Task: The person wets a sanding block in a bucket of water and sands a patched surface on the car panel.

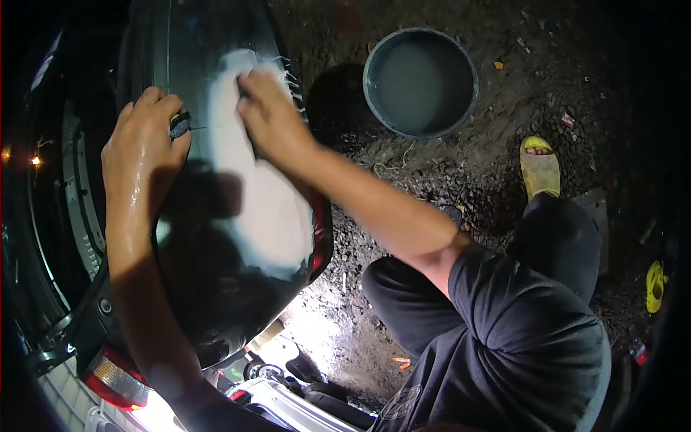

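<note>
A dark car body panel (194, 65) carries a long white patch, which looks like body filler (270, 209), with ragged edges. My right hand (273, 119) presses on the upper part of this patch, its fingers curled and slightly blurred; whatever lies under them is hidden. My left hand (144, 137), wet and shiny, rests on the panel left of the patch. Between its thumb and fingers shows a small dark object with a yellow stripe (180, 124), its kind unclear. A red tail light (321, 234) borders the patch on the right.
A round bucket (368, 90) of cloudy grey liquid stands on the gravelly ground. My foot wears a yellow-green slipper (540, 169); another yellow-green shoe (654, 286) lies far right. A red-and-white lamp (119, 378) and a bright light are at the lower left.
</note>
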Demonstrator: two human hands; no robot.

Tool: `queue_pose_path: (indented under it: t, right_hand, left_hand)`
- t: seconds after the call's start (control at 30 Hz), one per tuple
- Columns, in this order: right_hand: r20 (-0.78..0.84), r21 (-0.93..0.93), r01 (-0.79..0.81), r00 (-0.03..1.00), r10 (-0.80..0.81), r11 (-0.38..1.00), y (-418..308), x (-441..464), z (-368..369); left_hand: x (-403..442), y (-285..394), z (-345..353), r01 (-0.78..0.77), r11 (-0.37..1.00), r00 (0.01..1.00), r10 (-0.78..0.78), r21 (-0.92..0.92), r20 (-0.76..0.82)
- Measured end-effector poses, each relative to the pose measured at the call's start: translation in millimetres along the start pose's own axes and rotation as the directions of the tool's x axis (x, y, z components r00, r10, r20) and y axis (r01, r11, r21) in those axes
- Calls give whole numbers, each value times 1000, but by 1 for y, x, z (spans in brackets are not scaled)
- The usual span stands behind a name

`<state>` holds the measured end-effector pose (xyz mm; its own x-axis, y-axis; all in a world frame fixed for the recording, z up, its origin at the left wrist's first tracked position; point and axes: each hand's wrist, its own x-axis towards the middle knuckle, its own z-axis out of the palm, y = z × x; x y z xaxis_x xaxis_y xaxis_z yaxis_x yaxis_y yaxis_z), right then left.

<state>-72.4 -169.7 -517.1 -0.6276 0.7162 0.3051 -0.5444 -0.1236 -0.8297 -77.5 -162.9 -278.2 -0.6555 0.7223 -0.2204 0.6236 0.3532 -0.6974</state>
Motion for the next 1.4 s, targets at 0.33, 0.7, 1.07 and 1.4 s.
queue_pose_path:
  t: [0.33, 0.7, 1.07, 1.4]
  right_hand:
    - [-34, 47, -186, 982, 188, 981, 25, 17, -12]
    - [-27, 52, -133, 991, 134, 990, 27, 11, -11]
    - [-11, 40, -89, 996, 90, 995, 11, 9, -13]
    - [122, -11, 114, 986, -112, 993, -17, -33, -9]
  left_hand:
    - [-1, 6, -4, 12, 1000, 1000, -12, 15, 5]
    - [-3, 8, -5, 28, 1000, 1000, -27, -3, 14]
    - [-2, 5, -1, 5, 1000, 1000, -5, 24, 10]
    - [-3, 3, 3, -83, 996, 990, 87, 42, -114]
